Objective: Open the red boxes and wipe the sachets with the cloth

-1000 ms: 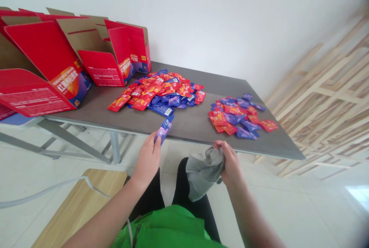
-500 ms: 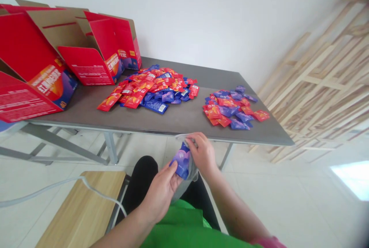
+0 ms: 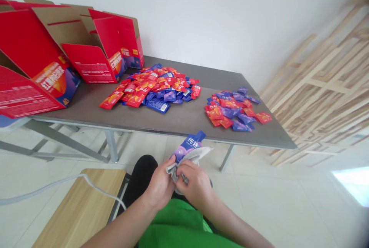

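Observation:
A blue-and-purple sachet (image 3: 188, 146) is pinched in my left hand (image 3: 161, 182), its upper end pointing away from me and to the right. My right hand (image 3: 196, 184) is closed on a grey cloth (image 3: 198, 153), which it presses against the lower part of the sachet. Both hands are close together over my lap, just in front of the table edge. Beyond them, a smaller heap of red and purple sachets (image 3: 230, 111) lies at the table's right. A larger heap of red and blue sachets (image 3: 155, 86) lies mid-table.
Several open red cartons (image 3: 89, 63) stand on the left of the grey table (image 3: 184, 119). A wooden stool (image 3: 77, 209) is at my left, with a white cable (image 3: 57, 182) running across it. Wooden slat frames (image 3: 325, 86) lean at the right by the white wall.
The cloth in my right hand has moved from the sachet's top end down to its lower end. The sachet now tilts to the right, with its upper part showing.

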